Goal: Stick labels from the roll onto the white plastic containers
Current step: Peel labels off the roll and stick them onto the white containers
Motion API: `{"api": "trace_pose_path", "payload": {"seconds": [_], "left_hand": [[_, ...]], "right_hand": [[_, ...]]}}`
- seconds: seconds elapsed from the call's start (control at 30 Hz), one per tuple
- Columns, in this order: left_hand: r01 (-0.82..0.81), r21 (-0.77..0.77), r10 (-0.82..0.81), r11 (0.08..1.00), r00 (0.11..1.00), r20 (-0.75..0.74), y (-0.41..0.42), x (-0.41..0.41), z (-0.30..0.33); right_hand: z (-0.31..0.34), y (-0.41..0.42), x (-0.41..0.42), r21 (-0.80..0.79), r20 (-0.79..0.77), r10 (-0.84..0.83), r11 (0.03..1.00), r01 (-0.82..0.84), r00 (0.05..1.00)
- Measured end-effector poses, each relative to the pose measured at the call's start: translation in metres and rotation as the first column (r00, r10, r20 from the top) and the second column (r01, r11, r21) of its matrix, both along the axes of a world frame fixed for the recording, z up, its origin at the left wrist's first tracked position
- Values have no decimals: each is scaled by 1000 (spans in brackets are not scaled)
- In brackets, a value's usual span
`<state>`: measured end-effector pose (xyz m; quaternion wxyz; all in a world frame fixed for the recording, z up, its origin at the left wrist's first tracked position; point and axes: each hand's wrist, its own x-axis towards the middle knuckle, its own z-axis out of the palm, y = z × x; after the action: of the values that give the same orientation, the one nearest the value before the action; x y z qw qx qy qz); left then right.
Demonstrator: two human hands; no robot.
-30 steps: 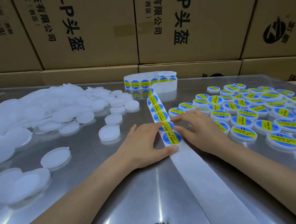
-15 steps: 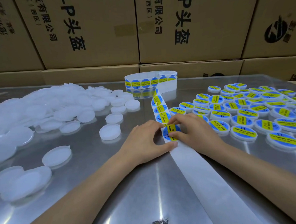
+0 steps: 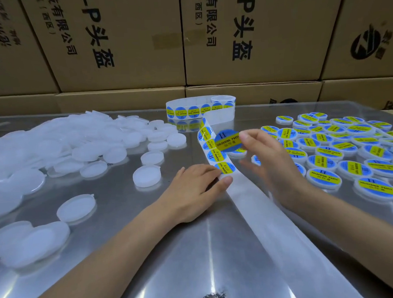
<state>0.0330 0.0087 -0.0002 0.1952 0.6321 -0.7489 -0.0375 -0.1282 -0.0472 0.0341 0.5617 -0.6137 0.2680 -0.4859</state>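
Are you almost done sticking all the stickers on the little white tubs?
Not nearly. Done: a big group of labelled containers lies on the right of the table. In hand: the right hand holds a peeled label lifted off the strip, while the left hand presses on the backing strip. Left: a large heap of plain white containers on the left, and more labels on the roll.

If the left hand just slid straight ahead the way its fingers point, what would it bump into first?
The left hand already rests on the label strip; beyond that, probably the labelled containers, though depth is unclear.
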Motion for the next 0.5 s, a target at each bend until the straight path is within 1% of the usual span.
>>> {"api": "trace_pose_path", "payload": {"seconds": [0.07, 0.13, 0.17, 0.2, 0.23, 0.3, 0.33, 0.37, 0.4, 0.43, 0.5], "left_hand": [[10, -16, -11, 1000, 999, -35, 0, 0, 0], [-19, -54, 16, 998, 998, -55, 1, 2, 3], [-74, -78, 72, 994, 997, -22, 2, 4, 5], [-164, -91, 168, 982, 985, 40, 3, 7, 8], [-282, -94, 292, 955, 948, 124, 4, 11, 11], [-506, -93, 509, 857, 806, 304, 6, 22, 18], [-588, -82, 575, 805, 737, 355, 8, 28, 21], [-648, -61, 618, 760, 690, 377, 9, 34, 24], [-685, -36, 643, 727, 663, 383, 10, 38, 26], [-700, -23, 651, 714, 651, 390, 11, 42, 27], [-681, -32, 638, 732, 667, 384, 10, 44, 27]], "right_hand": [[-6, -1, 0, 193, 39, 94, 976, -100, 995], [-12, -2, 0, 292, 52, 128, 946, -138, 990], [-14, -2, 0, 315, 60, 124, 939, -137, 990], [-15, -2, 0, 324, 63, 113, 938, -128, 992], [-16, -3, 0, 323, 59, 105, 939, -119, 993], [-17, -3, 0, 314, 43, 103, 943, -111, 994], [-18, -3, 0, 313, 39, 100, 944, -108, 994], [-18, -4, 0, 318, 40, 94, 943, -102, 995], [-18, -4, 0, 326, 44, 88, 940, -97, 995], [-18, -5, 0, 337, 50, 84, 937, -96, 995], [-18, -6, -1, 358, 56, 76, 929, -91, 996]]}}
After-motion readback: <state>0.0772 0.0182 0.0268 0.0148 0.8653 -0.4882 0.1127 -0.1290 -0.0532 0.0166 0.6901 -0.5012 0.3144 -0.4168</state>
